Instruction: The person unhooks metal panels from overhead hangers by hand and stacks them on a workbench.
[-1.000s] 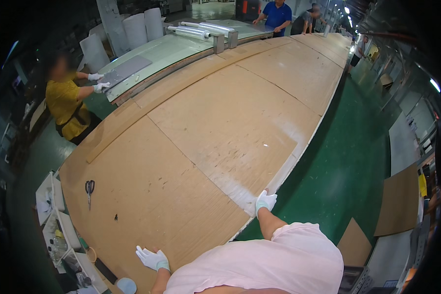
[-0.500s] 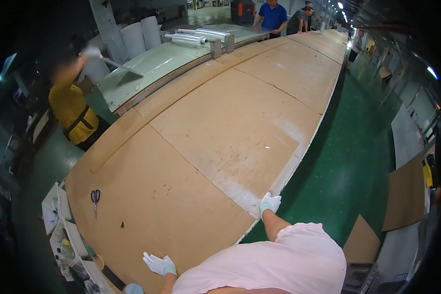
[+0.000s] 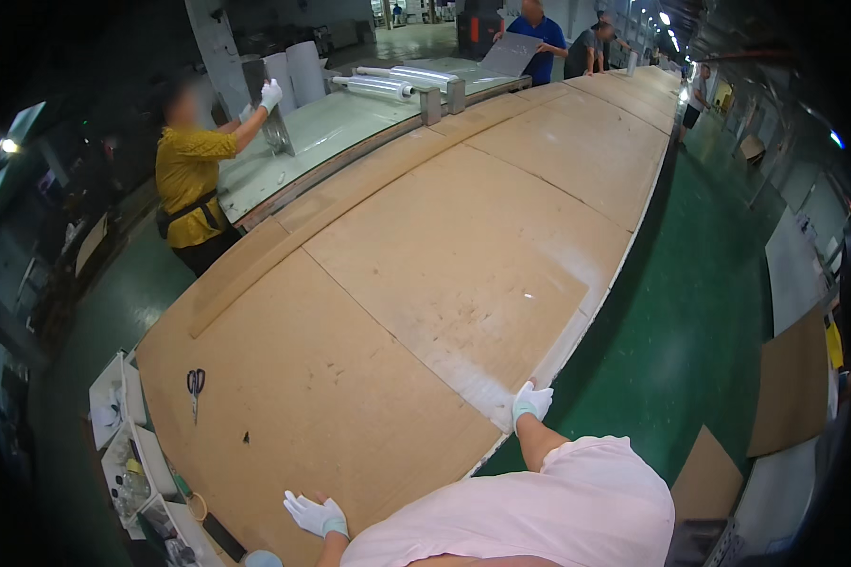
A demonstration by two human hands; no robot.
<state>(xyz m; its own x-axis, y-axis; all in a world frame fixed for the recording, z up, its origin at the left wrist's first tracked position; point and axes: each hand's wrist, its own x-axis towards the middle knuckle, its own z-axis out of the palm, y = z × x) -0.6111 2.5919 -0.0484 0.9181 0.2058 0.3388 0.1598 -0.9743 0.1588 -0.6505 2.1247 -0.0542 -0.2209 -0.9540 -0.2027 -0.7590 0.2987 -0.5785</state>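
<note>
Fingers splayed flat in white gloves, gripping nothing: left hand (image 3: 316, 516) pressed on near edge of brown cardboard sheet (image 3: 369, 378), right hand (image 3: 531, 403) at its pale taped right corner, both nearly unmoved since a second ago, sheet lying unshifted across long table (image 3: 577, 161), scissors (image 3: 196, 383) untouched far left.

Yellow sign (image 3: 833, 342) at far right edge, partly hidden. No packages, labels or screens clearly visible elsewhere.
</note>
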